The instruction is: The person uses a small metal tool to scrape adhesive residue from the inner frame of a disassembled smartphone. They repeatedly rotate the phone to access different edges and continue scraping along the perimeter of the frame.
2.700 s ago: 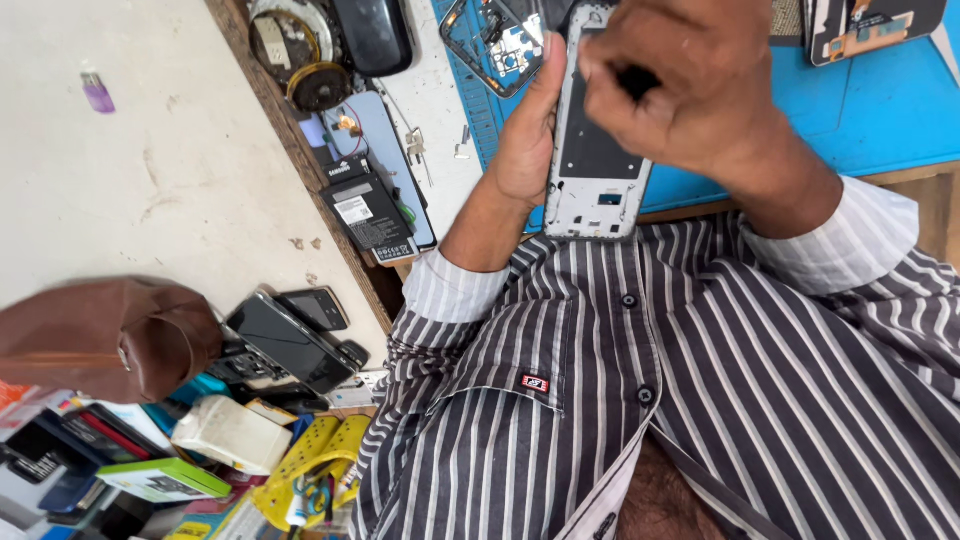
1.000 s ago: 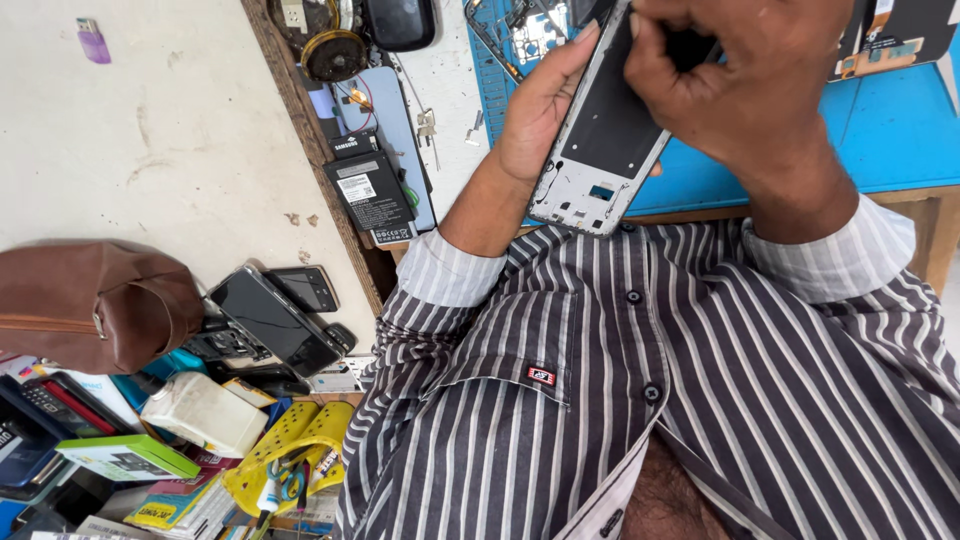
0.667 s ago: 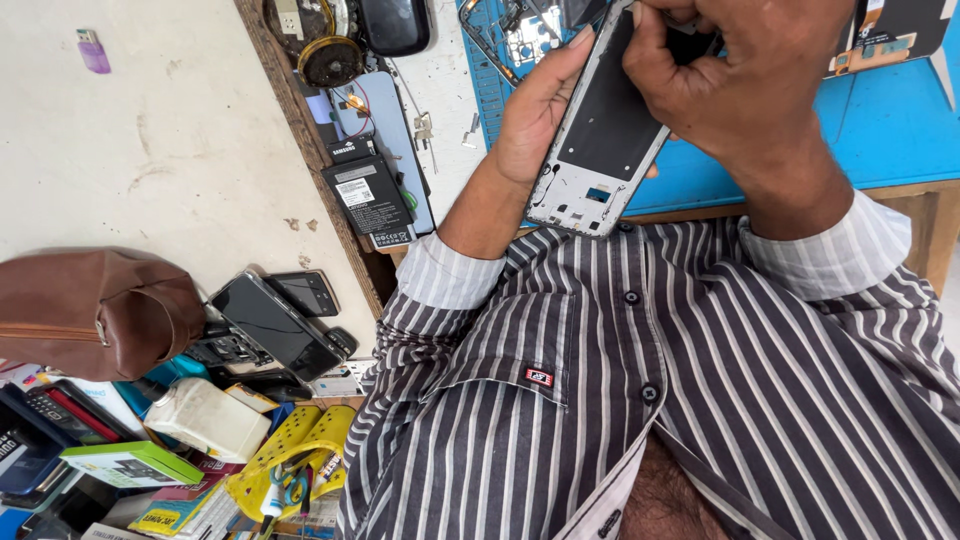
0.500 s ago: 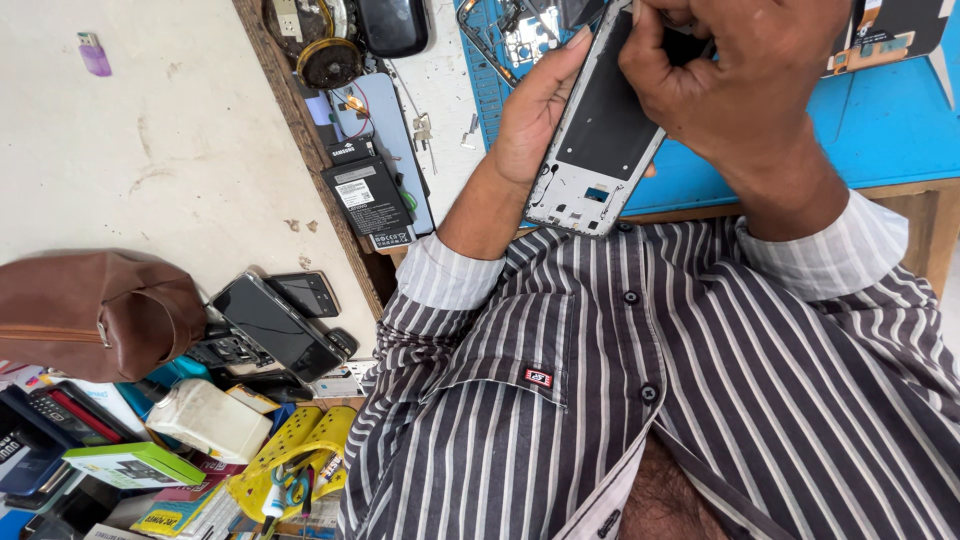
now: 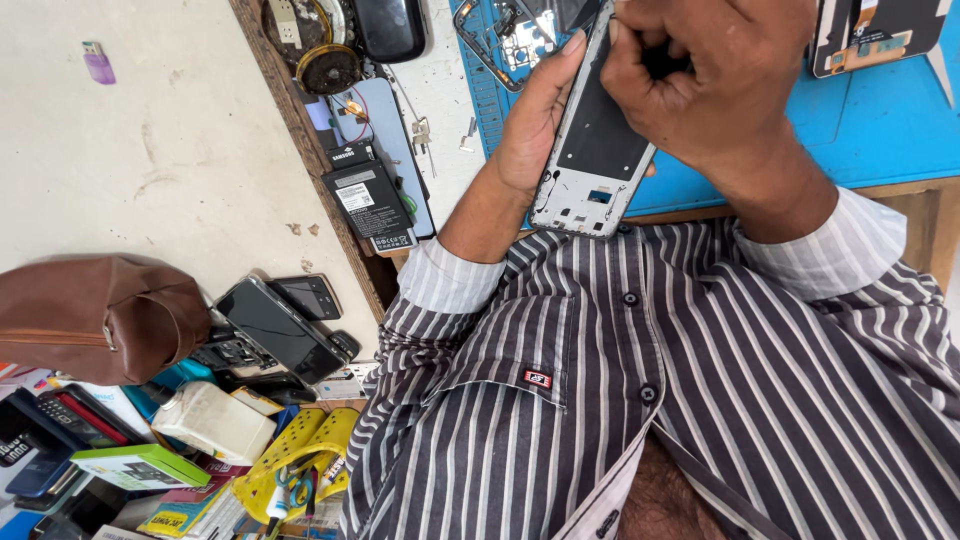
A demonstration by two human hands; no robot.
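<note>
Silver-white plastic framed the stripped phone chassis (image 5: 590, 130), which stood tilted above the edge of the blue work mat (image 5: 880, 120), close to the person's striped shirt (image 5: 650, 400). The left hand (image 5: 530, 125) cradled it from behind, fingers curled narrowly along its long edge, while the right hand (image 5: 705, 85) was bunched into a tight fist over the dark inner face, thumb and fingertips pressed at the upper part; whether it pinched a small tool could not be told. To do this well, the left hand would need to brace the frame firmly so it did not twist, and the right would do best working with short, light pressure near the edge, as thin plastic like this probably cracks if levered hard. Beyond the mat lay a pale, scuffed bench top with a loose black battery (image 5: 368, 205), a copper-coloured coil (image 5: 328, 68) and another opened phone part (image 5: 875, 35). Lower left, off the bench, sat a brown leather bag (image 5: 95, 315), several dark handsets (image 5: 280, 330), a yellow perforated piece (image 5: 300, 460) and assorted boxes in a crowded heap.
</note>
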